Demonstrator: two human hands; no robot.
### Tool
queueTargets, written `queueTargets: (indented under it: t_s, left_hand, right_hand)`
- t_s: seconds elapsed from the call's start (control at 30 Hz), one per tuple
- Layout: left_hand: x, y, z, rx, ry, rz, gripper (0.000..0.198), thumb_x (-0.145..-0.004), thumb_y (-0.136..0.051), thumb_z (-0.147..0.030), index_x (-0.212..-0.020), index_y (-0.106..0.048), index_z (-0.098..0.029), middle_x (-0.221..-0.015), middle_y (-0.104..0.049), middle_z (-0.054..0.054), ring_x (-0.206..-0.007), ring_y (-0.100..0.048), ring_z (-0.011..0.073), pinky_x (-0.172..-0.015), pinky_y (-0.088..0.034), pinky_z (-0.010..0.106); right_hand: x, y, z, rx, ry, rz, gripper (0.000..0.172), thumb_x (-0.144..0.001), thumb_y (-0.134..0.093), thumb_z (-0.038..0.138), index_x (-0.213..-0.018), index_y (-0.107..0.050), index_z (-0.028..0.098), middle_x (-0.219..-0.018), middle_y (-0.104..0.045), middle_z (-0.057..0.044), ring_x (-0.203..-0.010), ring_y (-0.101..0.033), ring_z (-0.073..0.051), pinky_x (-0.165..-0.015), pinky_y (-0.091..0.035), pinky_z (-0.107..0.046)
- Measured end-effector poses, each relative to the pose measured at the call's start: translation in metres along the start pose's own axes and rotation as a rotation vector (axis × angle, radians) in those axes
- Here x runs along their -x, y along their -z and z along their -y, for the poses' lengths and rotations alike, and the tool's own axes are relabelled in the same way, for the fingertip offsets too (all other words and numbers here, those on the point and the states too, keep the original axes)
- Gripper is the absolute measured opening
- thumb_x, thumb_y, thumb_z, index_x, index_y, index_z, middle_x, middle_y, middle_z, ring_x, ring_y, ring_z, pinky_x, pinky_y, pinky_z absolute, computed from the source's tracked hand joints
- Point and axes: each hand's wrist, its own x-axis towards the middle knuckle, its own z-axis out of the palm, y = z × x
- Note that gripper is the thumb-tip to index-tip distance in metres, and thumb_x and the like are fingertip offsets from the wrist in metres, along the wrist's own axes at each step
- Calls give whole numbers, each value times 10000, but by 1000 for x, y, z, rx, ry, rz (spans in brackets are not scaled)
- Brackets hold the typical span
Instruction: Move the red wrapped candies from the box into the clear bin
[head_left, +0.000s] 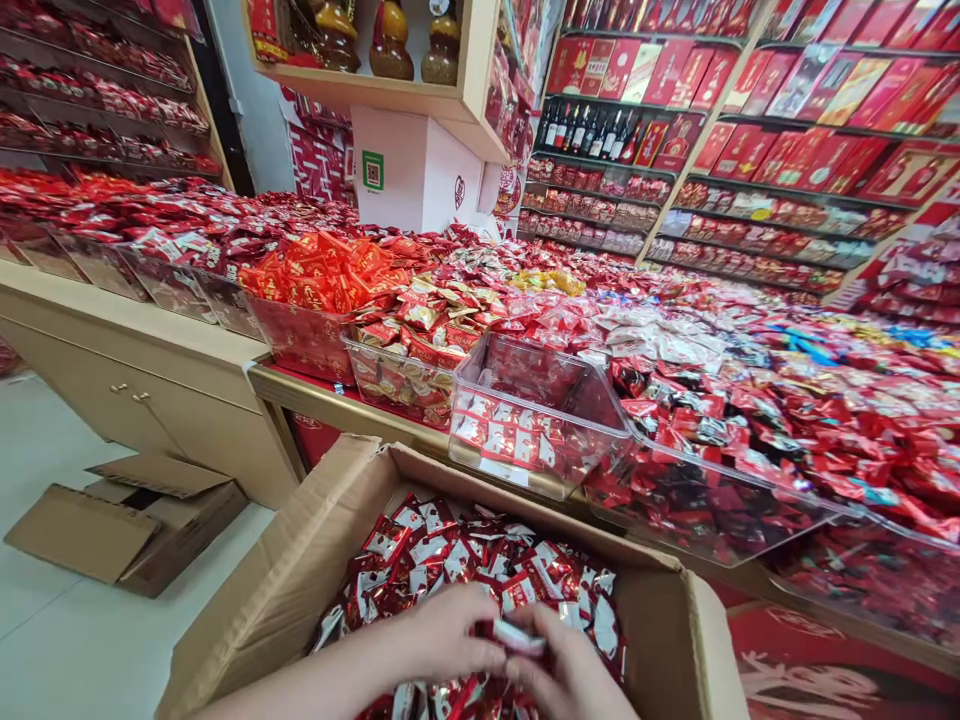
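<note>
Both my hands are down inside an open cardboard box (300, 560) filled with red-and-white wrapped candies (450, 550). My left hand (450, 635) has its fingers curled over a bunch of candies. My right hand (566, 670) is closed against it, pinching wrapped candies (517, 637) between the two hands. Just beyond the box stands a clear plastic bin (536, 420) on the display counter, holding a shallow layer of the same red-and-white candies.
Clear bins heaped with red, orange and gold sweets (420, 320) cover the counter (330, 405). Shelves of red gift boxes and bottles (750, 110) line the back wall. A flattened cardboard box (127, 520) lies on the white floor at left, beside a beige cabinet (150, 390).
</note>
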Motion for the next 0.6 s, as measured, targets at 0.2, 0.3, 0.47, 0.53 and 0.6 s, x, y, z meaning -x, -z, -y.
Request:
queueTargets:
  t_s: [0.2, 0.3, 0.47, 0.53, 0.6]
  left_hand:
    - [1, 14, -37, 218, 22, -77, 255, -737, -477, -406, -676, -504, -159, -574, -424, -65, -512, -410, 78, -476, -303, 189]
    - [3, 9, -41, 411, 42, -29, 265, -738, -478, -424, -752, -488, -160, -640, -528, -40, -512, -494, 90, -444, -320, 188]
    - [0, -3, -37, 551, 54, -131, 280, -746, -467, -444, -747, -451, -164, -582, -545, -40, -485, -514, 91, -436, -342, 191]
    - [-2, -5, -33, 589, 48, -172, 265, -722, -521, -414, -782, -453, -165, -643, -564, -33, -516, -523, 89, -452, -359, 191]
    - [-4, -5, -30, 617, 26, -179, 274, -672, -602, -348, -816, -467, -158, -709, -578, -23, -545, -520, 81, -500, -390, 204]
  right_hand:
    - [-3, 12, 28, -515, -98, -68, 272, -632, -651, 368, -776, -550, 160, -627, -553, 24, -519, -506, -86, -544, -463, -240]
    - [-3, 10, 28, -618, -120, -85, 281, -615, -666, 382, -708, -549, 143, -568, -545, 27, -495, -519, -87, -518, -466, -242]
    - [-2, 9, 28, -798, -152, -153, 348, -565, -714, 340, -800, -542, 149, -630, -586, 7, -598, -591, -127, -571, -485, -261]
    - [-2, 8, 30, -794, -129, -200, 374, -553, -726, 314, -827, -526, 158, -682, -604, 2, -620, -591, -122, -602, -492, -268]
    - [-2, 7, 30, -737, -110, -242, 363, -566, -716, 323, -817, -507, 164, -710, -613, -6, -622, -584, -124, -594, -500, -274]
